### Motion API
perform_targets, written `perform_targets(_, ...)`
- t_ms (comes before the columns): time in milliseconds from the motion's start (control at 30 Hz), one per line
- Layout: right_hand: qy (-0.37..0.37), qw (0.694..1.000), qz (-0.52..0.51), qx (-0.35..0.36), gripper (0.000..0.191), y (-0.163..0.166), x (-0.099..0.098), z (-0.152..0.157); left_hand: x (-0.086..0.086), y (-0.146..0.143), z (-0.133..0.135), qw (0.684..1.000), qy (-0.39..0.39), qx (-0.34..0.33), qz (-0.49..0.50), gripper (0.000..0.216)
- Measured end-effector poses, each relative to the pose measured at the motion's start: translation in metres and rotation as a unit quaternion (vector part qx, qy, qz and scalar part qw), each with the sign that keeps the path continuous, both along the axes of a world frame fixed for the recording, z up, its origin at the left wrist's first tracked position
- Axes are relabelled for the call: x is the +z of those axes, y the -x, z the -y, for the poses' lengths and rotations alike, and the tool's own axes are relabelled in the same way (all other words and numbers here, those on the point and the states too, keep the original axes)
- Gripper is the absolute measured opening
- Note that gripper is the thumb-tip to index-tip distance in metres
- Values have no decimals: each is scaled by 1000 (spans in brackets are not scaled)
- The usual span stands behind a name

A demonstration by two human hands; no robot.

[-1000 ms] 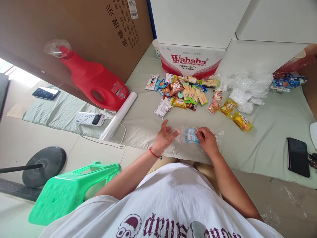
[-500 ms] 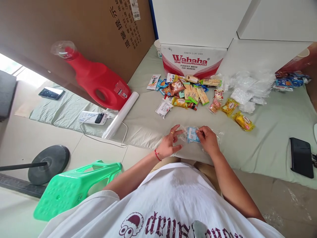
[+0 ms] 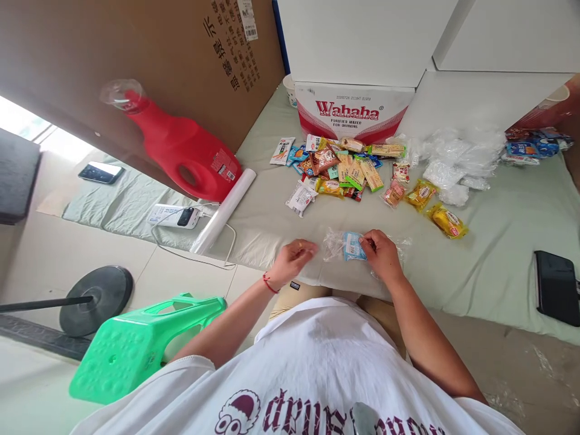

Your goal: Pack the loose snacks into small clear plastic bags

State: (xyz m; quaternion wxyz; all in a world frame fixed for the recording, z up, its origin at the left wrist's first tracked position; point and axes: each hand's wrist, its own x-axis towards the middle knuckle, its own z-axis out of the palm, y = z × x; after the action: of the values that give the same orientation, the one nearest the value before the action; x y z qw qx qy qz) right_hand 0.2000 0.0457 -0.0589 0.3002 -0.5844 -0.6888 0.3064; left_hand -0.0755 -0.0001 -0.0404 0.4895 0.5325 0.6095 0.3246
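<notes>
Pinching the edge of a single clear bag [image 3: 336, 244], the right hand [image 3: 384, 258] has its fingertips [image 3: 368, 244] closed together on the plastic. One blue packet [image 3: 353, 246] with white print lies inside, right against those fingertips. The bag is thin, crumpled and see-through, and it lies flat near the front edge of the pale green sheet [image 3: 498, 241]. Just left of the bag and apart from it, the left hand [image 3: 290, 261] has its fingers [image 3: 302, 246] curled together on nothing visible. Beyond both hands lies one loose heap of snack packets [image 3: 344, 172], too overlapped to count, with two yellow packets [image 3: 421, 194] straggling off beyond the right fingers. Farther on stands one Wahaha box [image 3: 353, 112]. Well out past the left fingers lie one red jug [image 3: 181, 151] and one roll of clear film [image 3: 224, 211]. Well out past the right fingers lies one dark phone [image 3: 557, 289].
</notes>
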Motion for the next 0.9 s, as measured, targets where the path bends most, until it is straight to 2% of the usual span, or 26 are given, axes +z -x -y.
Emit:
perform_targets(67, -2, 1000, 4, 0, 22, 0, 1, 0, 1, -25, -2, 998, 17, 2, 68, 58)
perform_targets(133, -4, 1000, 11, 3, 22, 0, 1, 0, 0, -49, -7, 989, 65, 37, 125, 84)
perform_targets(200, -5, 1000, 18, 6, 22, -1, 1, 0, -1, -62, -13, 978, 104, 69, 167, 92)
perform_targets(233, -5, 1000, 20, 7, 22, -1, 1, 0, -2, -64, -17, 974, 116, 74, 178, 87)
perform_targets(300, -5, 1000, 19, 8, 22, 0, 1, 1, -4, -57, -22, 975, 118, 76, 169, 60)
perform_targets(367, -5, 1000, 15, 10, 22, 1, 0, 2, -6, -42, -27, 982, 106, 80, 134, 36)
perform_targets(400, -5, 1000, 15, 11, 22, 2, 0, 2, -7, -34, -29, 985, 100, 94, 107, 30)
perform_targets(533, -1, 1000, 8, 8, 21, 3, 0, 2, -10, -11, -32, 976, 62, 204, -38, 29)
perform_targets(600, 8, 1000, 3, 6, 21, 3, 0, 1, -9, -12, -31, 974, 22, 216, -62, 40)
perform_targets(700, 10, 1000, 3, 6, 21, 3, 1, 1, -2, -26, -31, 987, -28, 145, -62, 74)
perform_targets(800, 5, 1000, 4, 7, 20, 3, 2, 0, 8, -48, -42, 989, -46, 38, -135, 108)
perform_targets(900, 4, 1000, -3, 10, 20, 3, 1, 0, 15, -64, -60, 975, -14, -56, -215, 120)
